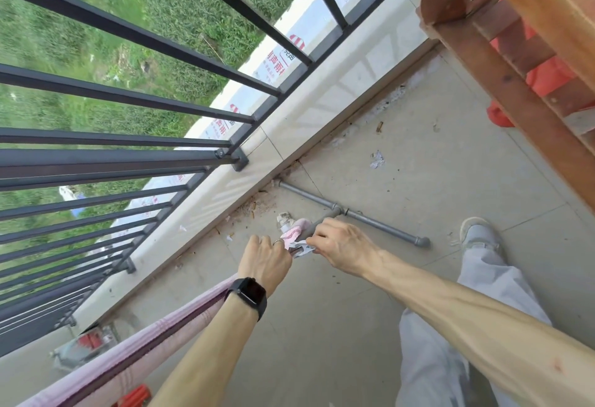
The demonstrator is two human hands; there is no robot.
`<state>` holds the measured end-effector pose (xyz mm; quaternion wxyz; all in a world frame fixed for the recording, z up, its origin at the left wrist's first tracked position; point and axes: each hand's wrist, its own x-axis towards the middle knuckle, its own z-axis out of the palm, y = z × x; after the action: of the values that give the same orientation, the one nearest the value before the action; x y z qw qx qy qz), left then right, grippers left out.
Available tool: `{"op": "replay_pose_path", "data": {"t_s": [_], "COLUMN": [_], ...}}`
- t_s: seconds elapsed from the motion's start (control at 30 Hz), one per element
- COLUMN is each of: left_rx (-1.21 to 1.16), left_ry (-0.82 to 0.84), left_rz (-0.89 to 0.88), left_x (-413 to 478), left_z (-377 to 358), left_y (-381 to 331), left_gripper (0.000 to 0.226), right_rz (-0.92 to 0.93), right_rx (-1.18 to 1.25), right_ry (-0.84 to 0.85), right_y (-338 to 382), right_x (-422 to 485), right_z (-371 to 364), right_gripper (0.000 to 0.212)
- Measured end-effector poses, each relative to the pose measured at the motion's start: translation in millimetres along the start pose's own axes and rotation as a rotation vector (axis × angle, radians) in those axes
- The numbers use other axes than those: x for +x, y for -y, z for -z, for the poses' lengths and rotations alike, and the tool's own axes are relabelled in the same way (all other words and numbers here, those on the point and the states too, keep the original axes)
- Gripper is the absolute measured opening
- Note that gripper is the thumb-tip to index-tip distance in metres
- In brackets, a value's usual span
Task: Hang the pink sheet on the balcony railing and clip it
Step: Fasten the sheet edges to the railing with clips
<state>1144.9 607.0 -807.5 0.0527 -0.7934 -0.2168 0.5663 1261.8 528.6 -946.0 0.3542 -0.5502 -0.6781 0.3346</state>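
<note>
Bunched end of pink sheet [291, 233] partly hidden between hands; left hand [266, 260] and right hand [343, 250] fingers grasp it; remainder trails toward 8 o'clock, cut off.

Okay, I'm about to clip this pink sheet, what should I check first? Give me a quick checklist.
1. Left hand grips the pink sheet: ok.
2. Right hand pinches the sheet's end: ok.
3. Sheet draped over the railing: cannot tell; it runs along a dark strip under the left arm.
4. A clip ready: cannot tell; none shows between the fingers.
5. The floor clean below: not ok; debris lies on it.
</note>
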Motion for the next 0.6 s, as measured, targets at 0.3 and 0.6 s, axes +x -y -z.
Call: {"op": "replay_pose_path", "data": {"t_s": [0.3, 0.6], "left_rx": [-0.036, 0.015], "left_ry": [-0.146, -0.052], "left_rz": [-0.005, -0.044], "left_x": [9.0, 13.0], "left_z": [-8.4, -8.3], "left_y": [4.3, 4.1], "left_gripper": [0.03, 0.014], "right_rz": [0.091, 0.039], "right_rx": [-0.105, -0.137], "right_ry": [-0.038, 0.24], "right_y": [7.4, -0.9], "right_x": [11.3, 36.2], "right_z": [-0.1, -18.1], "right_gripper": [0.026, 0.017]}}
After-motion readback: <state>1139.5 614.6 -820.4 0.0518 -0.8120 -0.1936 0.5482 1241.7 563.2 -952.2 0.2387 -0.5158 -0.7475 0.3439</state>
